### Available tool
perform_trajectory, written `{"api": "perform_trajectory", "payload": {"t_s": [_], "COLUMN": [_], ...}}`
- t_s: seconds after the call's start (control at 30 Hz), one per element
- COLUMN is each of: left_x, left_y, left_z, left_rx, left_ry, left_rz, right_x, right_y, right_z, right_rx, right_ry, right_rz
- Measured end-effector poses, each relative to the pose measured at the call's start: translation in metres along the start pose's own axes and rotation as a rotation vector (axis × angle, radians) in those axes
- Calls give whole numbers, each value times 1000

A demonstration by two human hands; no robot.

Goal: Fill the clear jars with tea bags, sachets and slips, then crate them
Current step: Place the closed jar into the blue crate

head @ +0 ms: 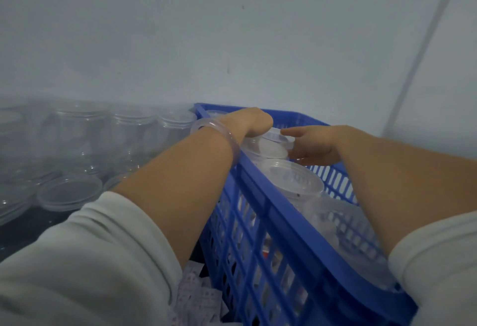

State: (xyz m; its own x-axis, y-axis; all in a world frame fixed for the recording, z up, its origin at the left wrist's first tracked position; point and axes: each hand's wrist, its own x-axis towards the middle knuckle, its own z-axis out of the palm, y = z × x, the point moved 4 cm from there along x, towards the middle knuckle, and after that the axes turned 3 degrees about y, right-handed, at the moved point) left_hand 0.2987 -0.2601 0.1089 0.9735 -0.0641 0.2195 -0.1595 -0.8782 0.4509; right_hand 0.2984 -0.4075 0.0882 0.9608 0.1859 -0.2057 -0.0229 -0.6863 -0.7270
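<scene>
a dark bench point(23, 232) is running along a pale wall point(232, 28), which is meeting a second wall in a corner at the right. empty clear jars point(80, 134) are standing in a row along the bench's back edge at the left, with loose lids point(69, 194) lying flat in front of them. a blue crate point(273, 212) is taking up the right end of the bench, its far end standing close to the wall. printed sachets point(198, 294) are lying at the front edge, just beside the crate's near wall; open dark surface is showing only at the front left.

lidded jars are standing in a line inside the crate. the left hand point(254, 121), wearing a clear bangle point(206, 128), is bending down over the far jar point(268, 148) and resting on its lid; its fingers are hidden, so its grip cannot be told. the right hand point(315, 144) is reaching in with fingers stretched and spread, thumb touching the lid's rim and fingertips touching the same jar's side.
</scene>
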Motion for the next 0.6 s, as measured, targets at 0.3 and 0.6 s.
{"api": "perform_trajectory", "payload": {"t_s": [0.3,0.6], "left_x": [0,-72], "left_y": [-3,-23], "left_z": [-1,-54], "left_rx": [147,-315], "left_ry": [131,567], "left_rz": [38,218], "right_x": [-8,-17], "right_y": [-16,-54], "right_z": [-5,-12], "right_rx": [-361,-625], "right_ry": [170,343], "right_rz": [-80,-256]}}
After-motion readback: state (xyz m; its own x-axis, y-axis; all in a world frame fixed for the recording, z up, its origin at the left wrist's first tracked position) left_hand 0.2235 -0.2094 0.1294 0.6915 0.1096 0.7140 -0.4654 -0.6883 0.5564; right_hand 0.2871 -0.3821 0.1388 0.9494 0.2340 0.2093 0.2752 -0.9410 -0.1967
